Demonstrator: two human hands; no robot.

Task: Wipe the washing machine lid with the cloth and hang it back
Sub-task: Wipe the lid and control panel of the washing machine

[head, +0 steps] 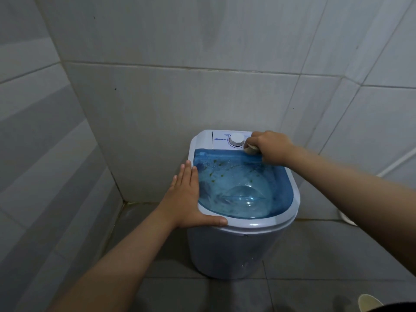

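We look down on a small white plastic top-loading washing machine (238, 251) standing on a grey tiled floor (315, 255) in the corner of a grey tiled wall (180, 97). Its translucent blue plastic lid (243, 188) is closed and carries greenish-brown specks (216, 170) toward the rear and the middle. Behind the lid sits the white control panel with a round white dial (236, 139).

The left hand (186, 199) lies flat and open, fingers extended along the left rim and thumb stretched across the front edge; it grips nothing and, we judge, braces the machine. The right hand (272, 147) is curled shut around a small bunched pale beige cloth (251, 149), of which only a fold shows below the knuckles, pressed at the rear right corner where lid meets panel, just beside the dial.

We judge the cloth soft, light and fully compliant, best held bunched in the palm as here so that a pad of fabric meets the surface. The lid looks thin, smooth and slightly flexible, with a domed centre that may be slippery if wet. The machine appears light enough to shift under sideways strokes, so the bracing hand matters. The specks remain, so most wiping is not yet done. No hook or rail for hanging the cloth is in view.
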